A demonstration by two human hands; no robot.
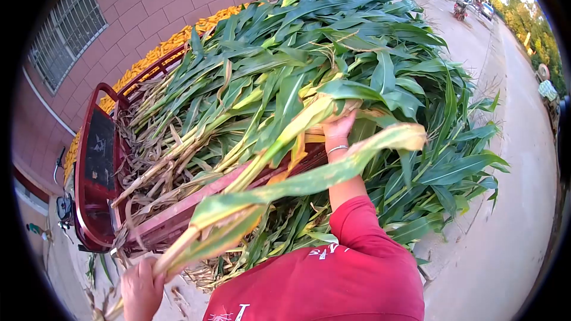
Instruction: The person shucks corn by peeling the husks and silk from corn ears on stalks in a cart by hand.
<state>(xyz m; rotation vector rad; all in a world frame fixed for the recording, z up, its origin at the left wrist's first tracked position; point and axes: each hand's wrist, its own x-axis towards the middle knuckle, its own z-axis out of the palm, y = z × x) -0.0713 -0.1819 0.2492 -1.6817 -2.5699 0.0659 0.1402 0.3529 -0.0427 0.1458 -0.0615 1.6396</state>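
My left hand (143,288) is at the lower left with its fingers wrapped round the thick lower end of a cornstalk (256,169). The stalk slants up and to the right across the side of a red cargo bed (196,205), and a long leaf with a yellowed tip hangs in front of it. Farther up, my right hand (341,126), with a bracelet at the wrist, is closed at the stalk's leafy upper part, where a pale husk shows. Leaves partly cover its fingers. Beyond lies a big heap of green cornstalks (285,53), piled in the bed.
Yellow corn cobs (157,53) are piled along the brick wall (128,3) behind the vehicle. More stalks and leaves (440,166) spill over the near right side to the ground. A concrete road (517,160) runs along the right, with parked vehicles far off.
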